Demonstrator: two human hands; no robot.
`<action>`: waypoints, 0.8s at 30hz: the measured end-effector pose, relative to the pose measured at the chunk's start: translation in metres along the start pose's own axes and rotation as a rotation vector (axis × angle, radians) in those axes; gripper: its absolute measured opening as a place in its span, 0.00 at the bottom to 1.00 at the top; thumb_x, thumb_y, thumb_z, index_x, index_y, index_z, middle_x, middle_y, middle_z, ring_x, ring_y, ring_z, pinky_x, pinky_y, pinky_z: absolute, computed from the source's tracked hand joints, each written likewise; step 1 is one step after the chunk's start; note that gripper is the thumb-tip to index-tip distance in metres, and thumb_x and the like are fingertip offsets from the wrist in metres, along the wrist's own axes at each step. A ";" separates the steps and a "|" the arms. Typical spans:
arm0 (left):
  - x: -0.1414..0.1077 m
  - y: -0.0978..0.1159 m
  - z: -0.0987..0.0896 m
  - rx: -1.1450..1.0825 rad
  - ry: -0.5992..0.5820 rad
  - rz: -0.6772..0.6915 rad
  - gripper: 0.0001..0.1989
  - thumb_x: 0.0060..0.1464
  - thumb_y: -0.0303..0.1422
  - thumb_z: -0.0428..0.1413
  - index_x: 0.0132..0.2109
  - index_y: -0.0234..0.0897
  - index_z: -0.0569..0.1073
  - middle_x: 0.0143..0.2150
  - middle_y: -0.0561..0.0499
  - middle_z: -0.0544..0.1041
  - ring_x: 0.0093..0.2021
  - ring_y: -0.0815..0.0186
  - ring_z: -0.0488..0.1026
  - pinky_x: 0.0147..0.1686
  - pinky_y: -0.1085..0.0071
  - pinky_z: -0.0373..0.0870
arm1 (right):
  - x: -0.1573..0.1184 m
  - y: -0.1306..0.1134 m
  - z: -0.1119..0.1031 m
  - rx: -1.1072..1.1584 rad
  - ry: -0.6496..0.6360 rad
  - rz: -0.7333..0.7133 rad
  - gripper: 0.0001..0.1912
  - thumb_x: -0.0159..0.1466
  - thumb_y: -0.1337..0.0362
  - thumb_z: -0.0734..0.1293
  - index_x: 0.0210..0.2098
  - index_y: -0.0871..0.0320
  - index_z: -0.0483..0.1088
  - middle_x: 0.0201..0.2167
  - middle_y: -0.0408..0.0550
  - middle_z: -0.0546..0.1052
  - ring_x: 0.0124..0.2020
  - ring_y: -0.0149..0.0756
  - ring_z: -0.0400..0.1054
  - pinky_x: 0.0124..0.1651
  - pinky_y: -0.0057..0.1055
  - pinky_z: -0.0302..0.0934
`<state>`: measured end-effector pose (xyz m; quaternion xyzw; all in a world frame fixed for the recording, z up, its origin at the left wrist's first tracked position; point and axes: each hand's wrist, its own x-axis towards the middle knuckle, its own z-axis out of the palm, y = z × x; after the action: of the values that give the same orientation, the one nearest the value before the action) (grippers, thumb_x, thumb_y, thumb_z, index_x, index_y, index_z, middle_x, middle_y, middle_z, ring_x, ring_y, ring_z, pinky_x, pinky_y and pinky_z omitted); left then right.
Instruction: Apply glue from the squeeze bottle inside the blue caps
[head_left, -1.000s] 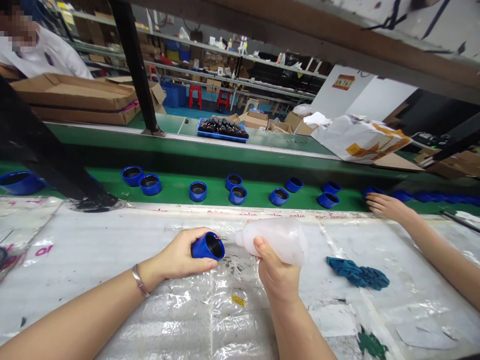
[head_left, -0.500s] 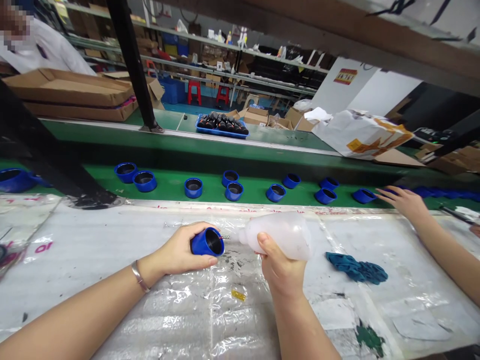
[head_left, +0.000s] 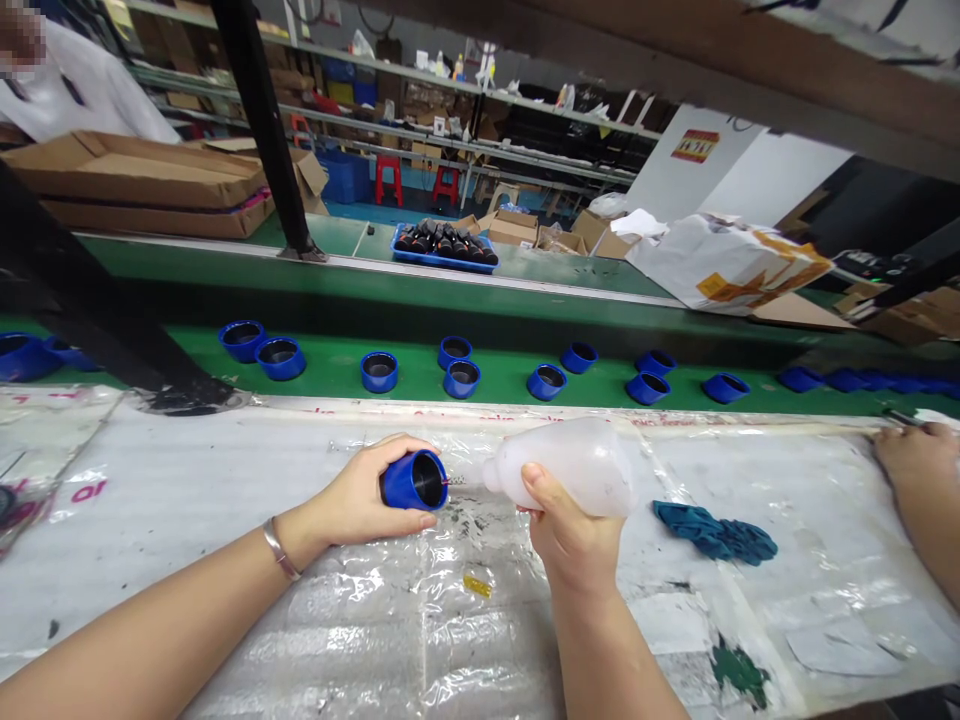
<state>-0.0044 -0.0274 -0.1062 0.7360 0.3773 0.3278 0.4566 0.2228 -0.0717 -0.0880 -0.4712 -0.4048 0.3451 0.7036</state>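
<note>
My left hand is wrapped round a blue cup-shaped part with a black inside, its opening tilted to the right. My right hand grips a whitish translucent squeeze bottle, tipped on its side with its narrow nozzle pointing left. The nozzle's reddish tip is at the rim of the blue part; whether it touches cannot be made out. Both hands are above the plastic-covered worktable.
Several blue cup-shaped parts stand along the green conveyor belt. A crumpled teal cloth and a small yellow piece lie on the table. A black post stands left. Another person's hand is at the right edge.
My right hand and the bottle have shifted slightly right, while my left hand stays nearly still. Parts on the belt have moved slightly left. The other person's hand has left the belt for the table.
</note>
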 end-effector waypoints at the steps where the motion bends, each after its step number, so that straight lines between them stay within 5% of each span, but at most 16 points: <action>1: 0.000 0.000 0.000 0.010 0.001 0.010 0.28 0.43 0.37 0.71 0.52 0.38 0.75 0.48 0.46 0.79 0.48 0.53 0.77 0.53 0.57 0.74 | 0.000 -0.001 0.000 -0.001 -0.003 0.002 0.19 0.52 0.57 0.81 0.21 0.58 0.70 0.20 0.42 0.70 0.20 0.30 0.63 0.20 0.28 0.60; 24: -0.002 -0.011 0.000 0.032 0.002 0.156 0.34 0.46 0.40 0.74 0.59 0.40 0.74 0.56 0.43 0.76 0.58 0.50 0.75 0.61 0.55 0.71 | -0.001 -0.012 0.004 0.025 -0.109 0.092 0.22 0.51 0.52 0.80 0.19 0.57 0.66 0.17 0.42 0.67 0.18 0.30 0.61 0.17 0.27 0.55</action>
<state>-0.0083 -0.0255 -0.1170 0.7699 0.3247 0.3570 0.4175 0.2199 -0.0752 -0.0758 -0.4610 -0.4163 0.4070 0.6697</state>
